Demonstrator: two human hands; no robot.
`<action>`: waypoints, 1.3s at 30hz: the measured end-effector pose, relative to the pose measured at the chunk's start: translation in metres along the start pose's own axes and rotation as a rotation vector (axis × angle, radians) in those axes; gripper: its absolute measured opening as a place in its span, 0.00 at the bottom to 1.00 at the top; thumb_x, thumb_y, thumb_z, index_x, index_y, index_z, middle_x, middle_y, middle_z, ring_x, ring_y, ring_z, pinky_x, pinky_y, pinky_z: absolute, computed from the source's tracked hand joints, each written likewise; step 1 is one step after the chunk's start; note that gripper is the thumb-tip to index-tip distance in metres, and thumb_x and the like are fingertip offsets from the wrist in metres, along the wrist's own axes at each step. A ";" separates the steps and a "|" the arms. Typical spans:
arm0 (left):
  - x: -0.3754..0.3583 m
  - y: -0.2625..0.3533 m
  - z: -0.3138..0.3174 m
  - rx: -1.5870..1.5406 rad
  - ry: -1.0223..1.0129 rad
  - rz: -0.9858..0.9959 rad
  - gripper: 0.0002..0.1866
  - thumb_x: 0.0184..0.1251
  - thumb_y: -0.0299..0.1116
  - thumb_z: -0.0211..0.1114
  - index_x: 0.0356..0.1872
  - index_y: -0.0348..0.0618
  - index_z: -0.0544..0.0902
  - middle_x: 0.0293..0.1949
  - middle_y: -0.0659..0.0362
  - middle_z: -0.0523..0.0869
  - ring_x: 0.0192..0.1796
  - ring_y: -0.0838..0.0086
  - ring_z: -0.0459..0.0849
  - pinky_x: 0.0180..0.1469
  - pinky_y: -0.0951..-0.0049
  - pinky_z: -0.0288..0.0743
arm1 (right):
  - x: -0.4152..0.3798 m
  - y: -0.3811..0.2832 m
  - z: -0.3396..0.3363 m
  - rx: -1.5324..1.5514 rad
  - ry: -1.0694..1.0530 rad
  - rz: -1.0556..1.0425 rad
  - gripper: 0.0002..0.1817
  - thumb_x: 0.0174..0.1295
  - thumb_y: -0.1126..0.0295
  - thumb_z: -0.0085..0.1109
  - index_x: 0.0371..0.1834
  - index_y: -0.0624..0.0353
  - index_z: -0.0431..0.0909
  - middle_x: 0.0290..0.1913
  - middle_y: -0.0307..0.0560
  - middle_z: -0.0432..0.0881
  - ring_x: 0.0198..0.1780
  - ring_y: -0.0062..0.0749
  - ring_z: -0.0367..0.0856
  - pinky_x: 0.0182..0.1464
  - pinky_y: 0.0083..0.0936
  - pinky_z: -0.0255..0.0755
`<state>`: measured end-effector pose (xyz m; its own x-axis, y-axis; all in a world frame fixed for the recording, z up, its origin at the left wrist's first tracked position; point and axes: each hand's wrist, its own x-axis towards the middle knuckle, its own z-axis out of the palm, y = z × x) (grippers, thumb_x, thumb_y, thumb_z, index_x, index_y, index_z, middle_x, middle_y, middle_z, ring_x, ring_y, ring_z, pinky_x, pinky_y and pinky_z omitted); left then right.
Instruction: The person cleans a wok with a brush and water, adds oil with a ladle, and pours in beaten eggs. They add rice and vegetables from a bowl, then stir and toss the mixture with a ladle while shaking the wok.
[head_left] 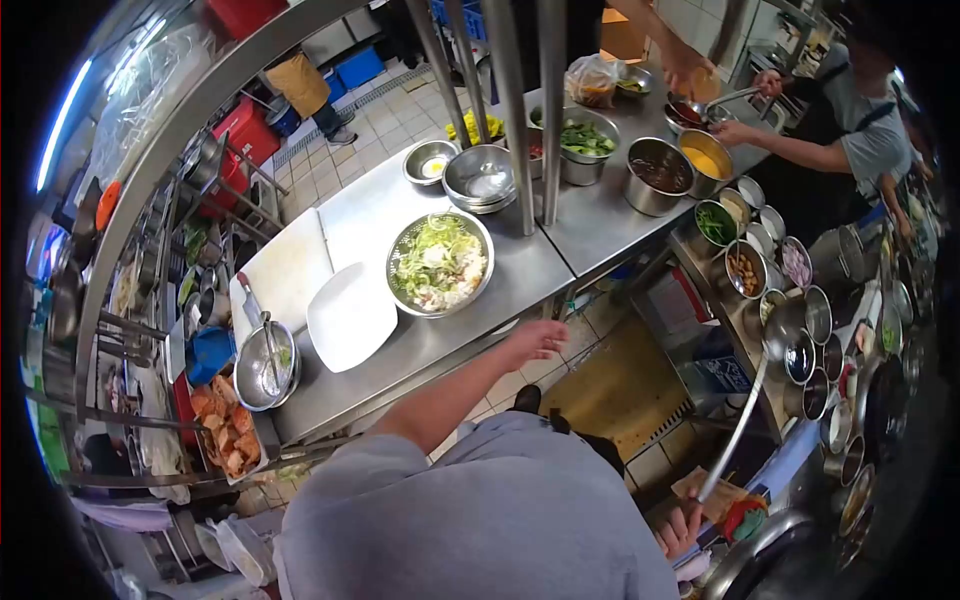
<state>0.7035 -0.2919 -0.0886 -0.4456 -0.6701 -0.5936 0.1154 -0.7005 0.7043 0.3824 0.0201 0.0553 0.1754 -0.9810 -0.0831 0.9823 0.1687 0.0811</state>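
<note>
My right hand point(679, 530) is closed around the handle of a long metal ladle point(735, 440). The ladle's head reaches in among the small metal containers at the right, beside one with dark liquid point(799, 358). My left hand point(535, 343) hangs over the floor just off the counter's front edge, fingers stretched out, holding nothing. Nearest to it on the counter stands a perforated metal bowl point(394, 285) filled with shredded green vegetable point(440, 245) and what looks like rice. A white square plate point(350, 325) lies left of that bowl.
A steel bowl point(250, 390) with a utensil sits at the counter's left end, above a tray of orange-brown pieces point(228, 430). Metal posts point(515, 120) rise from the counter. Pots of sauce point(660, 170) stand farther right. A co-worker point(850, 130) works there; another person's hand point(688, 72) reaches in.
</note>
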 end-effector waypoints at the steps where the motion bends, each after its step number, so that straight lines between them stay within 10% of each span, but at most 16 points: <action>1: -0.011 0.008 -0.014 -0.179 0.040 0.069 0.19 0.70 0.49 0.56 0.56 0.53 0.75 0.50 0.58 0.83 0.44 0.72 0.82 0.49 0.68 0.76 | 0.026 0.009 0.004 0.061 -0.061 0.065 0.24 0.78 0.55 0.30 0.73 0.48 0.52 0.21 0.33 0.62 0.14 0.17 0.60 0.20 0.20 0.62; 6: -0.056 0.003 -0.086 -0.921 0.042 0.202 0.24 0.68 0.56 0.55 0.46 0.45 0.79 0.43 0.55 0.85 0.43 0.67 0.82 0.45 0.65 0.77 | 0.111 0.022 0.032 0.124 -0.066 0.224 0.23 0.77 0.57 0.32 0.70 0.54 0.56 0.23 0.32 0.65 0.16 0.12 0.65 0.18 0.17 0.64; 13: -0.070 0.015 -0.085 -0.918 0.681 0.438 0.20 0.63 0.35 0.52 0.55 0.38 0.70 0.45 0.51 0.82 0.43 0.63 0.82 0.44 0.61 0.77 | 0.214 -0.026 0.108 -0.155 0.042 0.307 0.17 0.76 0.61 0.38 0.63 0.52 0.64 0.23 0.29 0.63 0.15 0.10 0.61 0.18 0.16 0.65; 25: -0.103 -0.012 -0.072 -0.792 0.816 0.389 0.18 0.59 0.28 0.51 0.52 0.38 0.71 0.47 0.50 0.81 0.41 0.61 0.83 0.38 0.65 0.80 | 0.298 -0.107 0.172 -0.478 0.185 0.361 0.12 0.73 0.65 0.44 0.54 0.58 0.69 0.24 0.31 0.66 0.16 0.12 0.64 0.18 0.17 0.67; 29: -0.109 -0.029 -0.024 -0.805 0.782 0.312 0.11 0.57 0.27 0.51 0.43 0.41 0.72 0.39 0.53 0.81 0.35 0.62 0.82 0.34 0.64 0.79 | 0.344 -0.160 0.180 -2.006 0.440 0.058 0.09 0.62 0.70 0.53 0.43 0.61 0.70 0.26 0.39 0.74 0.18 0.18 0.70 0.18 0.21 0.66; 34: -0.095 -0.037 0.044 -0.760 0.702 0.289 0.12 0.57 0.26 0.51 0.42 0.37 0.73 0.40 0.52 0.81 0.38 0.61 0.83 0.37 0.62 0.80 | 0.398 -0.210 0.194 -2.630 0.373 0.127 0.12 0.58 0.70 0.52 0.42 0.66 0.74 0.24 0.50 0.79 0.22 0.28 0.79 0.21 0.29 0.70; 39: -0.087 -0.015 0.087 -0.614 0.698 0.255 0.18 0.56 0.25 0.50 0.50 0.31 0.71 0.50 0.47 0.79 0.47 0.55 0.83 0.47 0.54 0.81 | 0.448 -0.217 0.189 -2.472 0.509 0.459 0.10 0.61 0.70 0.50 0.38 0.68 0.72 0.26 0.50 0.79 0.23 0.28 0.79 0.22 0.26 0.71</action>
<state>0.6633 -0.2014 -0.0139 0.2627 -0.6761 -0.6884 0.6684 -0.3870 0.6352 0.2359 -0.4744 0.1883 -0.0694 -0.8545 -0.5148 -0.8014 0.3551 -0.4813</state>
